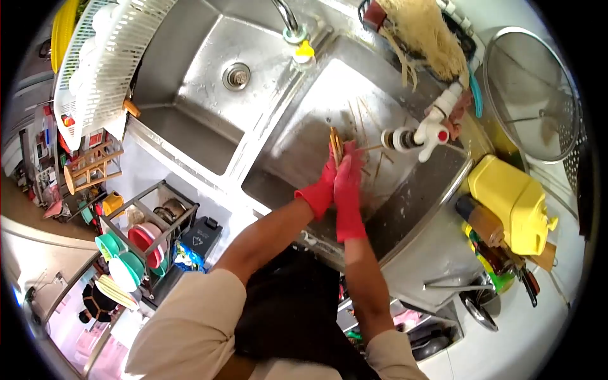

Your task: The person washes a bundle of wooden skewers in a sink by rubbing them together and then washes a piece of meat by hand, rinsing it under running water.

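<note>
Both my hands wear red rubber gloves and meet over the right sink basin (285, 136). A bundle of brown chopsticks (336, 144) is pressed between them, its tips pointing up towards the back of the basin. My left hand (322, 187) closes on the bundle from the left. Against its other side, my right hand (346, 180) lies with its fingers pressed along the sticks. Several loose chopsticks (361, 117) are scattered on the wet basin floor beyond and right of the gloves. A white tap (427, 134) with a red cap juts over the basin's right side.
The left basin (206, 82) has a drain and a metal tap (286, 16) above it. A white dish rack (120, 57) stands far left. On the right are a yellow jug (506, 202), bottles (479, 218) and a large strainer (532, 95). Fibrous scrubbing material (424, 35) lies behind.
</note>
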The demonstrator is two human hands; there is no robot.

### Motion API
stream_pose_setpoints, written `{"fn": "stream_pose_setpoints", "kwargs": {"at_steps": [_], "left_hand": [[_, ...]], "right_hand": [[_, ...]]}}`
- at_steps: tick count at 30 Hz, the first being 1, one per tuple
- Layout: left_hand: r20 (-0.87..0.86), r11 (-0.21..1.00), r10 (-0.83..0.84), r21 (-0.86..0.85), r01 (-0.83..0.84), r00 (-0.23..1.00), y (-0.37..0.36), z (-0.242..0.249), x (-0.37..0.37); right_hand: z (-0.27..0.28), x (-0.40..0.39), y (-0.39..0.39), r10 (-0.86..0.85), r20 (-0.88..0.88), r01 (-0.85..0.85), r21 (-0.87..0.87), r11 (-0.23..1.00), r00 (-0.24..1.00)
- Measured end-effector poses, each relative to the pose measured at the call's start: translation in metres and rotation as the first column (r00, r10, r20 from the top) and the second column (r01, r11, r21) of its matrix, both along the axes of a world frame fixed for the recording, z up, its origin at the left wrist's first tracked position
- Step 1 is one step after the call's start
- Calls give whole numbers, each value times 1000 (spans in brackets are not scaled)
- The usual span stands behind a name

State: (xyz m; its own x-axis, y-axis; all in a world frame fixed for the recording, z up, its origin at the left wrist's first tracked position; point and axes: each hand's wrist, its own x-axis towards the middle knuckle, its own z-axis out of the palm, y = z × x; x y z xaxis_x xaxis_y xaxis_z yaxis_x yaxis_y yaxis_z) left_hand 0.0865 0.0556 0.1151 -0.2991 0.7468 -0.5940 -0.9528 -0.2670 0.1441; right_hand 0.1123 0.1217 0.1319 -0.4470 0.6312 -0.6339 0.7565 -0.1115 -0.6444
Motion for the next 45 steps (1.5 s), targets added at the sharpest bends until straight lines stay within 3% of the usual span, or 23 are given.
{"fn": "stream_pose_setpoints", "kwargs": {"at_steps": [2, 4, 7, 8, 9, 12, 13, 15, 16, 18, 19, 20, 22, 24, 25, 27, 30, 33, 36, 38, 39, 40, 45], "left_hand": [[70, 1000, -8, 13, 7, 998, -9, 24, 26], [33, 996, 21, 86, -23, 999, 10, 36, 1], [207, 992, 39, 106, -62, 978, -7, 31, 30], [26, 999, -41, -10, 42, 999, -5, 18, 22], [-156, 984, -135, -140, 113, 979, -1, 10, 8], [-164, 928, -294, -285, 240, 941, -13, -10, 9], [-158, 928, -298, -280, 247, 941, -14, -21, 19], [-358, 763, -647, -315, 565, 673, -5, -45, 25], [-355, 760, -650, -307, 572, 672, -1, -44, 30], [-256, 462, -885, -566, 682, 388, 11, -1, 27], [-254, 460, -887, -563, 686, 386, 14, 3, 33], [-342, 469, -883, -680, 564, 322, 18, 7, 37], [-462, 487, -873, -832, 267, 154, 21, 14, 56], [-510, 512, -859, -857, -64, -49, 22, 25, 64], [-511, 513, -858, -856, -66, -50, 21, 27, 57], [-243, 288, -956, -686, 668, 163, 17, 36, 31], [-296, 386, -922, -680, 624, 249, -7, 45, 10], [-324, 404, -910, -834, 376, 259, -31, 108, -39], [-377, 566, -692, -813, 138, 616, -78, 151, -94], [-368, 780, -232, -624, -53, 901, -115, 162, -153], [-602, 619, -455, -744, -253, 656, -128, 153, -174], [-512, 378, -676, -858, -348, 530, -124, 166, -198], [-467, 432, -713, -880, -196, 524, -149, 26, -271]], "right_hand": [[-16, 26, -11, 165, 253, -284, 567, 774, 953], [-28, 5, 7, 130, 422, -382, 596, 706, 897], [-26, 45, -11, 216, 452, -436, 465, 771, 865], [-42, 50, -8, -18, -65, 28, 148, 989, 998], [-39, 39, 2, -433, -423, 277, -381, 882, 796], [9, 34, 36, -431, -142, 229, -679, 698, 891], [-8, 30, 40, -127, -431, 78, -130, 988, 894], [14, 17, 52, 38, -527, -99, -89, 991, 849], [26, 13, 52, 186, -604, -269, -49, 962, 775], [5, 8, 58, 68, -424, -173, -214, 961, 903], [0, 10, 65, -97, -202, 49, -230, 972, 974], [-4, 9, 73, -266, 16, 264, -191, 945, 964], [-14, 28, 93, -348, -45, 341, -120, 932, 936], [-31, 49, 113, -632, -30, 603, -267, 751, 774], [-34, 59, 120, -632, -33, 603, -268, 752, 774], [-23, 73, 125, -634, -209, 489, -477, 731, 744], [10, 75, 108, -355, -310, 207, -422, 883, 882], [22, 86, 89, -376, -384, 196, -431, 881, 843], [36, 98, 80, -401, -332, 264, -388, 883, 854], [38, 107, 76, -407, -235, 292, -404, 867, 882], [37, 111, 75, -416, -229, 306, -397, 865, 880], [35, 118, 73, -397, -249, 253, -460, 851, 884], [-10, 129, 64, -290, -54, 247, -391, 887, 956]]}}
